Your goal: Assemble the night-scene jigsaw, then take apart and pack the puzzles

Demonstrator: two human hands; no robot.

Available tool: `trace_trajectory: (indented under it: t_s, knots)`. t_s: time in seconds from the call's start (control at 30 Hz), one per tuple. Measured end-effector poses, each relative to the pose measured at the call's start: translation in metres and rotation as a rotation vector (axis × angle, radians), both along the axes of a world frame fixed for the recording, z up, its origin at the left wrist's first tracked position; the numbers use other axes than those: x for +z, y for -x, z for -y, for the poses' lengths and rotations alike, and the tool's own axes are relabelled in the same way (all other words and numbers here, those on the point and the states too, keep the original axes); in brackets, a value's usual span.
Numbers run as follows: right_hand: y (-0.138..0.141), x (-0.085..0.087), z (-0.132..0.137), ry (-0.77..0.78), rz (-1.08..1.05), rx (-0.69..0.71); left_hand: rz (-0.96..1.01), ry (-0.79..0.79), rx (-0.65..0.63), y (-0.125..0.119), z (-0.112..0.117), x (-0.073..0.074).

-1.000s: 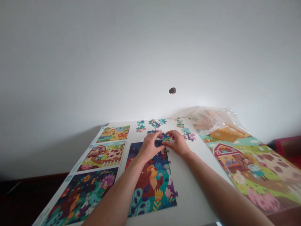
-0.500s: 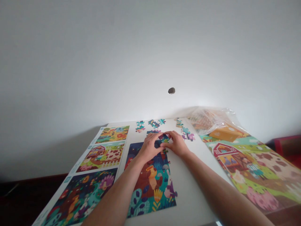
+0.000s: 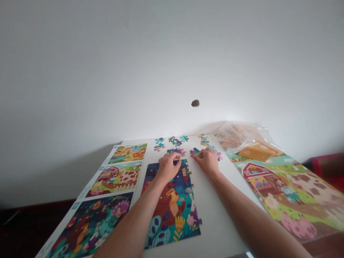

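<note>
A partly joined jigsaw puzzle (image 3: 173, 208) of a dark forest scene lies on the white table, its right edge showing open tabs. My left hand (image 3: 168, 166) rests over the puzzle's top edge, fingers bent and thumb apart from the index finger, with nothing visible between them. Right of that edge, my right hand (image 3: 209, 161) pinches a dark puzzle piece (image 3: 194, 152) with green on it, low over the table. Loose puzzle pieces (image 3: 177, 152) in purple and blue lie just beyond my left hand. My right hand partly covers other pieces behind it.
Several more loose pieces (image 3: 175, 141) lie along the table's far side. On the left is a sheet (image 3: 114, 179) with three printed pictures. To the right are a large farm picture (image 3: 292, 197), a yellow box (image 3: 255, 150) and a clear plastic bag (image 3: 239, 136). A wall stands behind.
My hands, close together over the puzzle's upper right before, have moved apart. The right one has shifted right with the dark piece, off the puzzle; the left has drawn slightly left.
</note>
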State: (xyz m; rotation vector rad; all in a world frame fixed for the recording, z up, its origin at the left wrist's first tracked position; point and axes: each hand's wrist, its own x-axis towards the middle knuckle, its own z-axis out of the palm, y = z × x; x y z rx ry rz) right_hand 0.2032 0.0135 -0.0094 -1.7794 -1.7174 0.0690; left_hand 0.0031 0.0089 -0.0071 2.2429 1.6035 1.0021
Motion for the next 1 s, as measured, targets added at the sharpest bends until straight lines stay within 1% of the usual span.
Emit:
trace_trajectory:
  t_s: [0.13, 0.23, 0.4, 0.53, 0.6, 0.83, 1.0]
  knots:
    - [-0.0008, -0.0029, -0.0019, 0.073, 0.033, -0.016, -0.057, 0.032, 0.086, -0.0004, 0.0008, 0.0006]
    - [-0.0005, -0.0036, -0.0024, 0.093, 0.051, -0.005, -0.089, 0.041, 0.131, -0.0004, 0.0011, 0.0006]
    - [-0.0003, -0.0046, -0.0031, 0.085, 0.049, 0.081, -0.131, 0.057, 0.273, 0.0013, -0.0001, -0.0005]
    - [0.0003, -0.0062, -0.0035, 0.091, 0.065, 0.134, -0.170, 0.079, 0.381, 0.0024, 0.0003, 0.0014]
    - [0.0008, -0.0059, -0.0029, 0.098, 0.076, 0.159, -0.192, 0.090, 0.391, 0.0021, 0.0009, 0.0024]
    - [0.0049, -0.0023, 0.0019, 0.143, 0.104, 0.256, -0.229, 0.115, 0.358, 0.0012, 0.0014, 0.0027]
    - [0.0069, 0.0002, 0.0042, 0.137, 0.101, 0.263, -0.223, 0.105, 0.329, 0.0030, 0.0008, 0.0014]
